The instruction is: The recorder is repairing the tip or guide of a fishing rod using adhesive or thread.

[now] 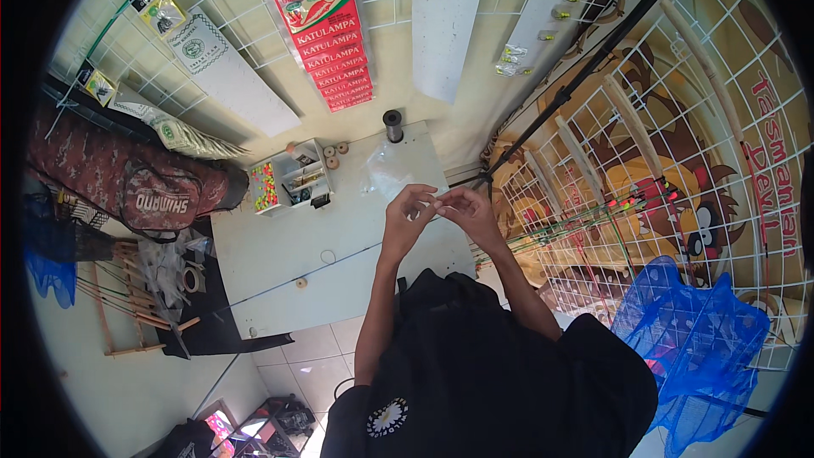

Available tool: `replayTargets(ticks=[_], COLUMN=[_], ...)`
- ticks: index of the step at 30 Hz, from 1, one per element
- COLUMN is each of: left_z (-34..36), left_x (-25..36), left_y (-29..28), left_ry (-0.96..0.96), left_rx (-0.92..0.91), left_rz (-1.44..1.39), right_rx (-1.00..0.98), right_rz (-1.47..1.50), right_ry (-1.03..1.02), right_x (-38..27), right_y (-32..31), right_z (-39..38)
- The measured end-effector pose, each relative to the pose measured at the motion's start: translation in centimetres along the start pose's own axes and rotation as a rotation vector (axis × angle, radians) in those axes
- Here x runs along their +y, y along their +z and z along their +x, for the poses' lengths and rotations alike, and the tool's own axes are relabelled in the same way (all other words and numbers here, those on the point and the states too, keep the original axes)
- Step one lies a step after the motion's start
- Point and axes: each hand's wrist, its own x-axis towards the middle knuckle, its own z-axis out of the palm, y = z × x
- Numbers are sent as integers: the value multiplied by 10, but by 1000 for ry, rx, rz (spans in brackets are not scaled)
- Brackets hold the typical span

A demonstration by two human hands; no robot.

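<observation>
My left hand [411, 216] and my right hand [473, 216] meet above the right part of a pale tabletop [280, 242]. Thumbs and fingertips of both are pinched together and nearly touch. Whatever lies between the fingertips is too small to make out. Beyond my left hand are clear plastic bags [386, 165] on the table. A thin dark rod [280, 285] runs slantwise across the tabletop toward my left forearm, which hides its further course. Near it lie a small loop of line [328, 256] and a little tan spool [301, 283].
A white divided box [291, 189] holds bright beads and small parts, beside small round spools [337, 153]. At the back stands a dark cylinder [393, 125]. Wire racks with packets [326, 34] and rods [585, 220] line the walls. Blue netting [687, 339] hangs at right, a camouflage bag [153, 182] at left.
</observation>
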Motion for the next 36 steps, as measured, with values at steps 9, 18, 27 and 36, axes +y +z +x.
replayTargets(ticks=[9, 18, 27, 36], left_z=[-1, -3, -6, -3], left_x=[-15, -135, -183, -173], left_y=[1, -12, -4, -7], left_ry=[-80, 50, 193, 66], left_rx=[-39, 1, -29, -72], left_rz=[-133, 461, 840, 567], right_rx=[-41, 354, 485, 473], right_rz=[-254, -277, -278, -281], right_ry=[187, 56, -71, -115], right_x=[2, -62, -112, -122], right_y=[-15, -43, -47, -40], right_z=[-11, -18, -20, -28])
